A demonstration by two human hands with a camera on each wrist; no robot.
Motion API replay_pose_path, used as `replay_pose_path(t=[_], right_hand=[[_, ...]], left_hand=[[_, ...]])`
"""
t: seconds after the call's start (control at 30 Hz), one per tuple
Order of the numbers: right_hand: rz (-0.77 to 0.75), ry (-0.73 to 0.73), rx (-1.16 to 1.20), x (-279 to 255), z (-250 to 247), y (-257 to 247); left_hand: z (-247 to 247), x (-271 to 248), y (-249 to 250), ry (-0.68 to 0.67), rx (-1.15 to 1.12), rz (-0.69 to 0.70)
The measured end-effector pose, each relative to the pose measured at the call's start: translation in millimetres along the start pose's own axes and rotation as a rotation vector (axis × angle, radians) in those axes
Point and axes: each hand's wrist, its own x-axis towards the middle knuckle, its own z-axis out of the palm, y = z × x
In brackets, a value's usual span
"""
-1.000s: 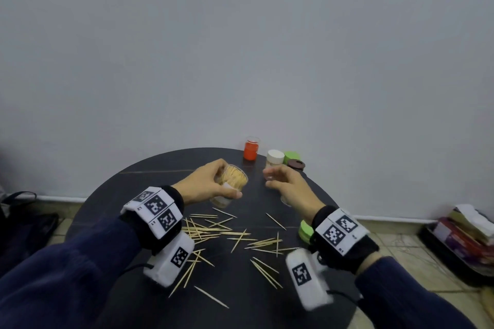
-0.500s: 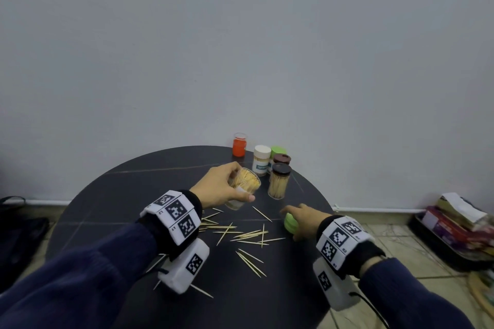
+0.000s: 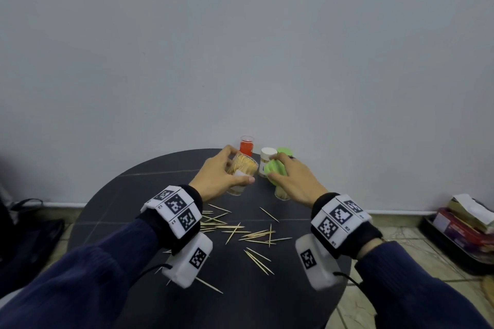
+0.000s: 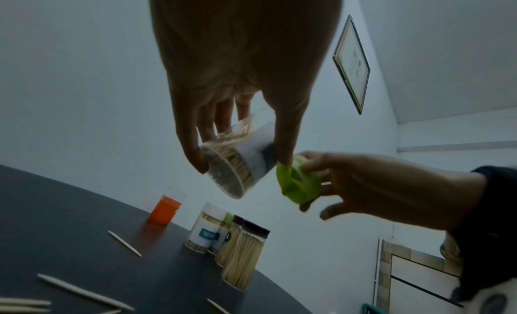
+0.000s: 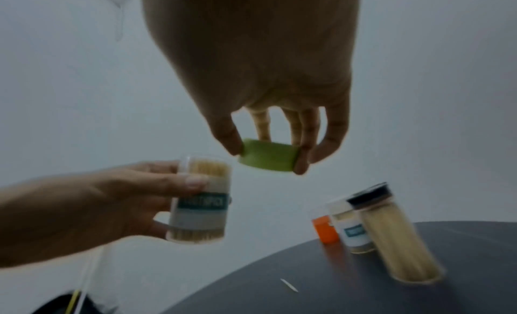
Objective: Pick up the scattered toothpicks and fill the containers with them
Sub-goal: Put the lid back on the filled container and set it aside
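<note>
My left hand point(image 3: 227, 175) grips a clear container point(image 3: 242, 172) packed with toothpicks, its mouth uncovered, lifted above the black round table point(image 3: 120, 195). The same container point(image 5: 200, 197) shows a teal label in the right wrist view. My right hand point(image 3: 290, 177) pinches a green lid point(image 3: 275, 169) by its rim, just right of the container's mouth and apart from it. From the left wrist view the lid point(image 4: 298, 185) sits beside the container point(image 4: 238, 161). Several loose toothpicks point(image 3: 248, 234) lie scattered on the table below both hands.
At the table's far edge stand an orange container point(image 3: 246, 145), a white-lidded container point(image 3: 267, 161), a green-lidded one point(image 3: 284, 152) and dark-lidded full containers point(image 4: 242, 255). A tray of boxes point(image 3: 465, 227) sits on the floor at right. A dark bag point(image 3: 24, 224) lies at left.
My right hand picked the green lid off the table's right side and raised it beside the container's mouth. My left hand lifted the container a little higher and further back.
</note>
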Motion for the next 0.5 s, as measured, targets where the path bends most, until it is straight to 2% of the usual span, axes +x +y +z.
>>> replay_pose_path(t=[0.23,0.33,0.5], right_hand=[[-0.231,-0.018,0.322,-6.4,7.8,-36.5],[-0.274,-0.004,0.304,-8.3,13.5,-37.9],[-0.315,-0.060,0.183,-8.8,15.6,-37.4]], left_hand=[[-13.4,-14.4,0.4,0.032,0.029,0.025],[-12.3,-20.6,-1.4,0.011,0.015,0.025],[-9.8,-26.3,-2.3,0.001,0.044,0.016]])
